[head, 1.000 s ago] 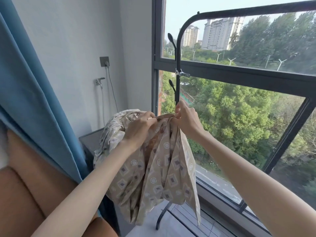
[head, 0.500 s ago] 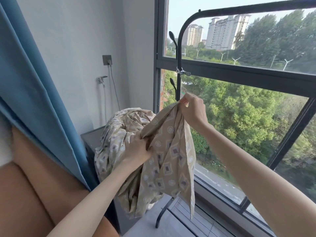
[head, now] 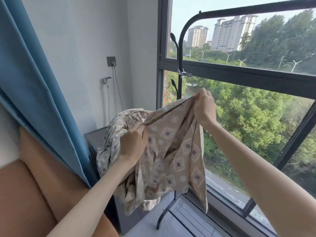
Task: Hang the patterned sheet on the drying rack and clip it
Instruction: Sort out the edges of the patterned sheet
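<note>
The beige patterned sheet (head: 172, 151), printed with diamonds and circles, hangs bunched between my hands in front of the window. My right hand (head: 204, 109) pinches a corner of its edge, held up near the rack's post. My left hand (head: 132, 144) grips the same edge lower and to the left. The rest of the sheet lies heaped on a dark cabinet (head: 95, 139). The black drying rack (head: 181, 48) stands behind, with its top bar (head: 256, 8) well above my hands. A metal clip (head: 183, 73) is clamped on the post.
A blue curtain (head: 34, 82) hangs at the left, above an orange sofa (head: 30, 194). A wall tap (head: 106, 80) and socket (head: 111, 61) are on the white wall. The large window's dark frame (head: 256, 79) runs behind the rack. Grey floor tiles (head: 179, 219) lie below.
My hands have drawn apart along the sheet's edge. The left hand slid down and left, and the right hand stayed raised with the corner, so the edge between them is more stretched.
</note>
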`<state>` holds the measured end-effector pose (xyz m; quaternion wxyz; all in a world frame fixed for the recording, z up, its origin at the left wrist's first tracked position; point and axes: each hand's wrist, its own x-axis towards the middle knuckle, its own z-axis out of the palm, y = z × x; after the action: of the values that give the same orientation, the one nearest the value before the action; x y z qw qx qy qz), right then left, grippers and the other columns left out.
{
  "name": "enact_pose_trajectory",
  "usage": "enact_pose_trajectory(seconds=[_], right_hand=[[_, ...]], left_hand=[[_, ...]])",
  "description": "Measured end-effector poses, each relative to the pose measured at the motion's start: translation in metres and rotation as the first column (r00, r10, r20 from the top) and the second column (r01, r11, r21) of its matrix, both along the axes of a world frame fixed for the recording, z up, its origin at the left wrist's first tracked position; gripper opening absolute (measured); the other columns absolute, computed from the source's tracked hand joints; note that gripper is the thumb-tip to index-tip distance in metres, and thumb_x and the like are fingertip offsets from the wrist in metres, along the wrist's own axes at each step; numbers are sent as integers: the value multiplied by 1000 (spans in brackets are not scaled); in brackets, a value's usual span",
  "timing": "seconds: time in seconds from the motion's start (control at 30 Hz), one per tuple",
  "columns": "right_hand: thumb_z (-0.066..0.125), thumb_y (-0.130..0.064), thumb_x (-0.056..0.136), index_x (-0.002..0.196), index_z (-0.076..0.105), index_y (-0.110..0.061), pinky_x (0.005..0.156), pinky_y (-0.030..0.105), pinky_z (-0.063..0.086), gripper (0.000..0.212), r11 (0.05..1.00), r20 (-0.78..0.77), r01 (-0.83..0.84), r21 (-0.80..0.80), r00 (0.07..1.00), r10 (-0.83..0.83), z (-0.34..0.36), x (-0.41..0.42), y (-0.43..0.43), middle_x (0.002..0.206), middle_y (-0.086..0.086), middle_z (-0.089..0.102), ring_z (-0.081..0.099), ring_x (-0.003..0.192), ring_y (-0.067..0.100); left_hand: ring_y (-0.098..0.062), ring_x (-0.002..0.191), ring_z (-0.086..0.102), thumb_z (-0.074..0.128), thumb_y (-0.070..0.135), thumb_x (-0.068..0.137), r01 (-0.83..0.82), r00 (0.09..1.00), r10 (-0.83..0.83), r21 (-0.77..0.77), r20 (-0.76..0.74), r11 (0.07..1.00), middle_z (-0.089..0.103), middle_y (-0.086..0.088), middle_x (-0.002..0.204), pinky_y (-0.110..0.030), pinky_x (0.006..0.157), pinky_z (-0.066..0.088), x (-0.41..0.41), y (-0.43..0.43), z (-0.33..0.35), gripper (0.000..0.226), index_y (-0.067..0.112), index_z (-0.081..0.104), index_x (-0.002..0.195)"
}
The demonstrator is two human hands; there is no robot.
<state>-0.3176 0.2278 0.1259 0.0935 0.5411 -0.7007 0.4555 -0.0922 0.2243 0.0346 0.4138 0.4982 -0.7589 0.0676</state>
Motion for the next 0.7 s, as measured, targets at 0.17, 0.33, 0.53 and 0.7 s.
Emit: enact_pose_trajectory(seconds=[0.17,0.33,0.53,0.7], right_hand=[[34,13,84,93,43,-4,61,37,38,21,994,-203,19,111,979,4,-22,-5,-7,95,19,56,50,77,31],[45,17,79,110,40,-6,60,36,38,39,980,-293,-43,196,951,100,-50,9,1,102,16,60,52,73,27],[49,-7,79,112,44,-17,73,36,36,35,957,-90,-268,114,956,278,-75,51,24,111,5,60,51,88,24],[43,-34,96,112,47,-14,61,32,36,25,952,38,-304,-24,952,304,-72,72,35,102,0,60,56,80,22]], left_hand=[[-24,96,63,48,-3,89,-1,1000,0,-75,-16,997,65,-6,110,-32,81,49,7,-8,37,24,3,66,104],[-22,97,64,46,-3,92,37,999,-34,-147,26,989,66,-6,112,-20,83,44,0,-13,59,27,3,65,110],[-22,85,65,43,-1,94,132,983,-113,-128,142,983,67,-6,105,-19,69,43,-23,-20,62,25,3,66,102],[-24,78,66,43,-6,91,176,967,-155,-92,204,980,66,-7,100,-28,66,53,-33,-23,61,24,1,66,97]])
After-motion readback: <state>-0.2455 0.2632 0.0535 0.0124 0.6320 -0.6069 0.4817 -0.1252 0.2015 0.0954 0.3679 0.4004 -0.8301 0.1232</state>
